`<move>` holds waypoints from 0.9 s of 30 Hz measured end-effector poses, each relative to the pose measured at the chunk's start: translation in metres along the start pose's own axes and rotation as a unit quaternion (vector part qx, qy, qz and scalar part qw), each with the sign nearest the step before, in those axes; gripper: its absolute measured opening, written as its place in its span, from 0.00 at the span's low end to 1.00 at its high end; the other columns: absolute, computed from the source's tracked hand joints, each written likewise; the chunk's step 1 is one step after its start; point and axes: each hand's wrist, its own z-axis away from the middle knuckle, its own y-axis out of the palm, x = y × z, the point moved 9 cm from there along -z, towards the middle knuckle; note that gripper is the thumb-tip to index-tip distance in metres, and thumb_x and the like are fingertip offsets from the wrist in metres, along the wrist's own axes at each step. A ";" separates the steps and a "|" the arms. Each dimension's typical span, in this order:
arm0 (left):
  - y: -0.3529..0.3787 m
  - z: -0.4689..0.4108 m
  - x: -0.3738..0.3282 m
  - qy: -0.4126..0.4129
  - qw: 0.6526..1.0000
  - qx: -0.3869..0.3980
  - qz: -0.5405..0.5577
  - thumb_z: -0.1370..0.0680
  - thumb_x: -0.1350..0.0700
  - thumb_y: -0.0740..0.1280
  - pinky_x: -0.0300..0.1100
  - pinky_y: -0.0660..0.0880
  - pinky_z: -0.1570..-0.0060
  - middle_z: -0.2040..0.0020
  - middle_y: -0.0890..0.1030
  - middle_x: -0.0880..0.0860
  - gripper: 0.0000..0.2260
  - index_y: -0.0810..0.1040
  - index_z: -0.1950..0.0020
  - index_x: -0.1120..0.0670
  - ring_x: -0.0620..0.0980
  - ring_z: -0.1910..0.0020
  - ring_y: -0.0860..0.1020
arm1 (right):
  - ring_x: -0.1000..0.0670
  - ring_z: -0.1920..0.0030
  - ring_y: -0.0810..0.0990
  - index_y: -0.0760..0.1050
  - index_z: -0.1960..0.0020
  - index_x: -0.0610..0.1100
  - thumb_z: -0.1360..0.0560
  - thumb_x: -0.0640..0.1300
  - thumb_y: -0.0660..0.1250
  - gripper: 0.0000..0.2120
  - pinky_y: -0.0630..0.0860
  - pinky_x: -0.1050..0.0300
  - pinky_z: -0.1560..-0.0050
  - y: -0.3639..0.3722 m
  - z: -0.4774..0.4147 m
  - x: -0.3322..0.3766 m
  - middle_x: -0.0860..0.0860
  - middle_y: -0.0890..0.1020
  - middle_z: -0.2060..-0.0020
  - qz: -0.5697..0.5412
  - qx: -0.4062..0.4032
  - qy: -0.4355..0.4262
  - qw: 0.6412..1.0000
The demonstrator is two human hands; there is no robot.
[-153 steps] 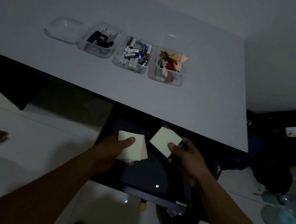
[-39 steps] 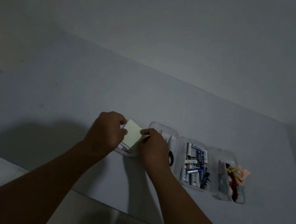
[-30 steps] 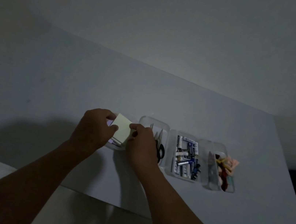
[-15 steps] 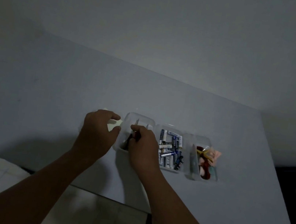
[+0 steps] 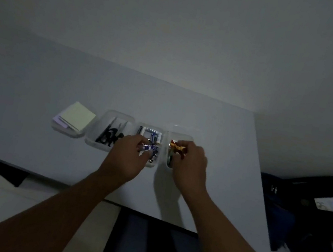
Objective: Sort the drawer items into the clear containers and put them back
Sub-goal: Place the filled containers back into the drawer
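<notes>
Left hand [image 5: 127, 160] fingers [image 5: 136, 142] curled over batteries [image 5: 153, 136]; right hand [image 5: 189, 169] fingers [image 5: 185, 150] touching red-gold item [image 5: 176, 149].

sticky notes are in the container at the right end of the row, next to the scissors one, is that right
Not quite: the head view shows the sticky notes in the container at the left end of the row, next to the scissors container.
</notes>
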 end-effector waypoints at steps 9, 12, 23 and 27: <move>0.063 0.006 -0.007 0.012 0.995 0.016 -0.094 0.18 0.54 0.63 0.44 0.73 0.38 0.41 0.84 0.57 0.14 0.82 0.37 0.57 0.56 0.39 0.80 | 0.41 0.39 0.78 0.70 0.29 0.47 0.21 0.48 0.64 0.21 0.77 0.44 0.38 -0.012 -0.023 -0.098 0.43 0.74 0.34 -0.052 0.048 0.184 0.980; 0.059 0.015 -0.001 0.061 0.994 -0.023 -0.084 0.19 0.56 0.63 0.49 0.78 0.44 0.51 0.85 0.57 0.12 0.84 0.45 0.58 0.56 0.50 0.82 | 0.42 0.46 0.82 0.76 0.35 0.50 0.24 0.47 0.61 0.18 0.81 0.40 0.43 -0.002 -0.017 -0.101 0.46 0.81 0.42 -0.098 0.067 0.185 0.975; 0.055 0.046 0.099 -0.404 0.838 -0.108 0.351 0.25 0.49 0.73 0.44 0.82 0.69 0.45 0.81 0.67 0.25 0.74 0.39 0.67 0.52 0.64 0.86 | 0.43 0.53 0.84 0.73 0.46 0.55 0.21 0.39 0.60 0.12 0.85 0.41 0.53 0.003 0.018 -0.094 0.52 0.81 0.54 -0.160 0.072 0.187 0.966; 0.056 0.049 0.088 -0.418 0.817 -0.105 0.382 0.30 0.61 0.74 0.56 0.84 0.52 0.56 0.86 0.64 0.09 0.77 0.59 0.66 0.56 0.60 0.87 | 0.45 0.55 0.84 0.73 0.42 0.56 0.19 0.39 0.60 0.13 0.86 0.45 0.55 0.001 0.040 -0.099 0.52 0.81 0.53 -0.173 0.062 0.198 0.963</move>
